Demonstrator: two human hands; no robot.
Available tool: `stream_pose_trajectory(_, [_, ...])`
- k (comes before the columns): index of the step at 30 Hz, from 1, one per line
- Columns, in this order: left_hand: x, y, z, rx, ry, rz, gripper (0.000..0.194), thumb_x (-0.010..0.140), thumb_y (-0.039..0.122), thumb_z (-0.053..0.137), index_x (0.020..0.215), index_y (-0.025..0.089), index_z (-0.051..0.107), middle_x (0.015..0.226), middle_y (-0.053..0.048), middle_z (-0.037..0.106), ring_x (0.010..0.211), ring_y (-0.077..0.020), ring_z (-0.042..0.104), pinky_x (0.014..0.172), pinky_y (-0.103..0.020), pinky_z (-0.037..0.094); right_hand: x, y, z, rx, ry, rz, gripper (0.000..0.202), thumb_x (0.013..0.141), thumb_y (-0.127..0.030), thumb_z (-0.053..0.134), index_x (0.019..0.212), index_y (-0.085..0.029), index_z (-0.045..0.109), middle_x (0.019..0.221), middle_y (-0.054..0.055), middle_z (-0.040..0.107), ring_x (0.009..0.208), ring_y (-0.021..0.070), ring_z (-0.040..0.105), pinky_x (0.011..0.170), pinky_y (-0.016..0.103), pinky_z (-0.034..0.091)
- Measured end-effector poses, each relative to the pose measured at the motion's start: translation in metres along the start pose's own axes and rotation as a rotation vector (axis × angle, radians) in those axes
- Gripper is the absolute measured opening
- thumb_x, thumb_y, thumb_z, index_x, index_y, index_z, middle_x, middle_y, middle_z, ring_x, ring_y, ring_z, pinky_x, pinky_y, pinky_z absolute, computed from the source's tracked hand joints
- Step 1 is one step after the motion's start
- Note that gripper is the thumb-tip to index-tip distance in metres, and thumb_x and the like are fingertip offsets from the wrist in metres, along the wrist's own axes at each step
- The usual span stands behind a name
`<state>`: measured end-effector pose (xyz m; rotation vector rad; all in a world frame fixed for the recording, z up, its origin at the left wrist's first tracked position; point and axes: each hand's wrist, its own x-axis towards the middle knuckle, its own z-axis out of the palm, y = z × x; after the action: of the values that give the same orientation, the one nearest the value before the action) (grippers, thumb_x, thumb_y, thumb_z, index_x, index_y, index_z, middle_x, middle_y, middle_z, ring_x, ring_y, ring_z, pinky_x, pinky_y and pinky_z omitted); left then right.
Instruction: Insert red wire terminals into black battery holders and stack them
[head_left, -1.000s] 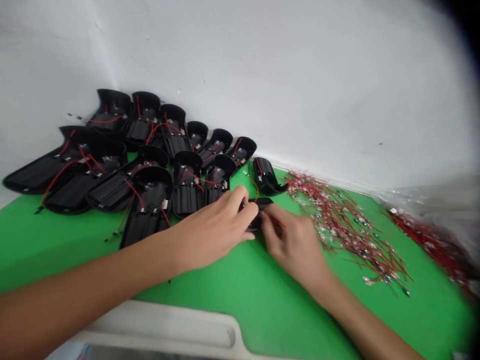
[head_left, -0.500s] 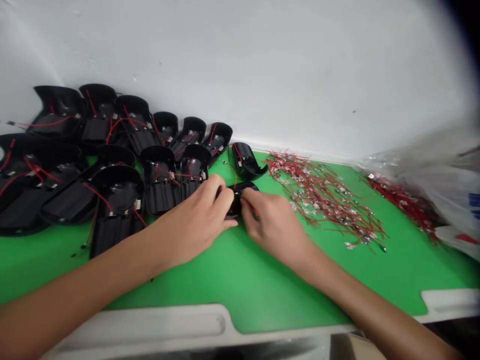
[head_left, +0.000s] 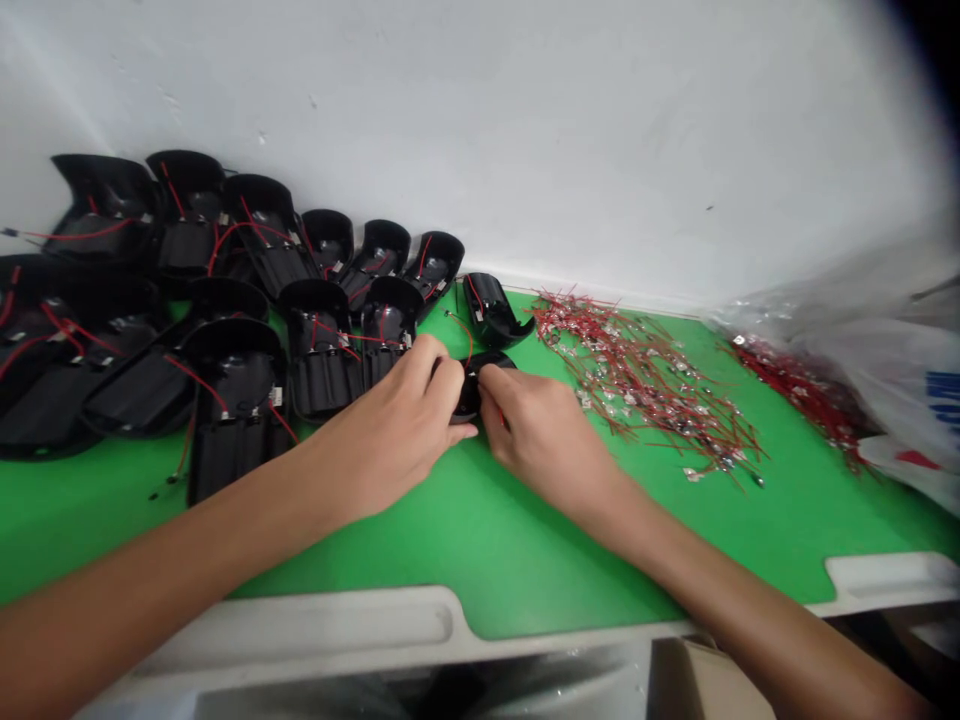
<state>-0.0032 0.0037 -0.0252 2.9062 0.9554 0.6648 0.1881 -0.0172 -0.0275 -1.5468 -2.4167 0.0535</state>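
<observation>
A white wall [head_left: 525, 120] stands at the far side of your place, and in front of it spreads the green tabletop [head_left: 592, 590], its pale rim [head_left: 337, 630] running along the near edge. Over the left of the table you have a crowd of black shells [head_left: 319, 385], many with their hollow side up and red leads curling inside. At the far right lies a crumpled plastic bag [head_left: 907, 385] beside a dense heap of red wires [head_left: 806, 400]; left of that, a loose scatter of red wires [head_left: 637, 370] with shiny ends spreads over the green

Your left hand [head_left: 397, 430] reaches in from the near left, fingers curled against the left side of the work shell [head_left: 469, 395], thumb stretched along its near side — the fingertips are partly hidden. Your right hand [head_left: 544, 425] meets it from the near right, thumb and forefinger pinching a short red lead [head_left: 502, 416] at the shell. That shell sits mid-table between both hands, just nearer than a lone shell [head_left: 491, 310], and one thin wire [head_left: 466, 337] rises from it, bending far left to a small dark tip [head_left: 448, 313]
</observation>
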Motion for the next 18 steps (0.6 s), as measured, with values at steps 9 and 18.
stream_pose_trajectory(9, [-0.003, 0.004, -0.002, 0.084, -0.086, -0.013, 0.022, 0.100, 0.033, 0.059, 0.095, 0.015, 0.047, 0.095, -0.006, 0.042, 0.092, -0.0281, 0.054, 0.082, -0.046, 0.056, -0.005, -0.002, 0.006, -0.002, 0.001, 0.002, 0.018, 0.097, -0.007, 0.042, 0.087, -0.019, 0.050, 0.075, 0.002, 0.053, 0.058, 0.0173, 0.045, 0.057, 0.030, 0.024])
stream_pose_trajectory(18, [-0.010, 0.000, 0.000, -0.159, -0.041, -0.165, 0.035, 0.089, 0.025, 0.075, 0.100, 0.021, 0.042, 0.105, -0.006, 0.052, 0.097, -0.0270, 0.061, 0.081, -0.042, 0.057, -0.008, 0.010, 0.007, 0.340, 0.040, -0.029, 0.020, 0.103, -0.017, 0.041, 0.084, -0.022, 0.045, 0.068, -0.003, 0.048, 0.057, 0.0139, 0.045, 0.056, 0.026, 0.030])
